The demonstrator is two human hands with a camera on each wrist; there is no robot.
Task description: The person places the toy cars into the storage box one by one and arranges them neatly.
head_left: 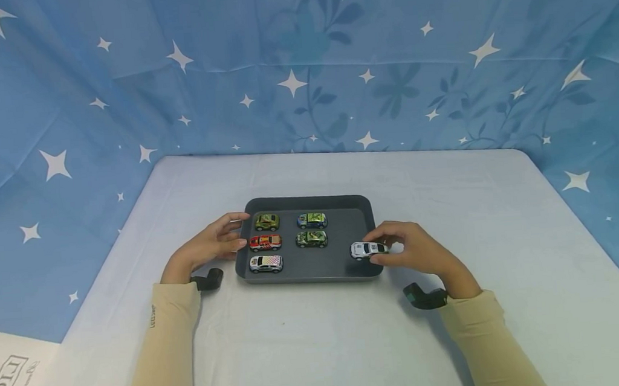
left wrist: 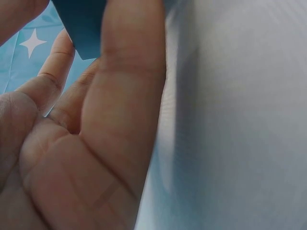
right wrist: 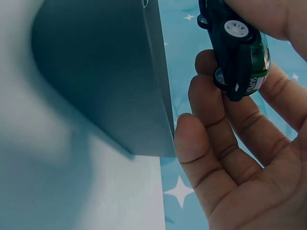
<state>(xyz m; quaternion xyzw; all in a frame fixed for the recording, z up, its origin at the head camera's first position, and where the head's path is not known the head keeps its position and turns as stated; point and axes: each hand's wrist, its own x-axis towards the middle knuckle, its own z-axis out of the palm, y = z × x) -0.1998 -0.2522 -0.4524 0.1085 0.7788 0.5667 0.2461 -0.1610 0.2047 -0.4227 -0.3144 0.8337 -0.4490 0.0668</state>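
Over the right end of a dark grey tray [head_left: 343, 269], my right hand [head_left: 415, 251] pinches a white toy car [head_left: 365, 250] between thumb and fingers. The right wrist view shows this toy car [right wrist: 240, 52] tilted, its wheels and dark underside visible. My left hand [head_left: 212, 243] touches the tray's left rim with extended fingers. Inside the tray's left part stand an olive toy car [head_left: 266, 222], a red toy car [head_left: 265, 242] and a white-and-pink toy car [head_left: 266, 263] in a column. Beside them are a yellow-and-blue toy car [head_left: 311, 220] and a green camouflage toy car [head_left: 311, 239].
The tray stands on a table with a white cloth [head_left: 321, 337]. Behind the table hangs a blue curtain [head_left: 233, 59] with white stars. Each wrist wears a dark camera mount, the right one [head_left: 425, 296] close above the cloth.
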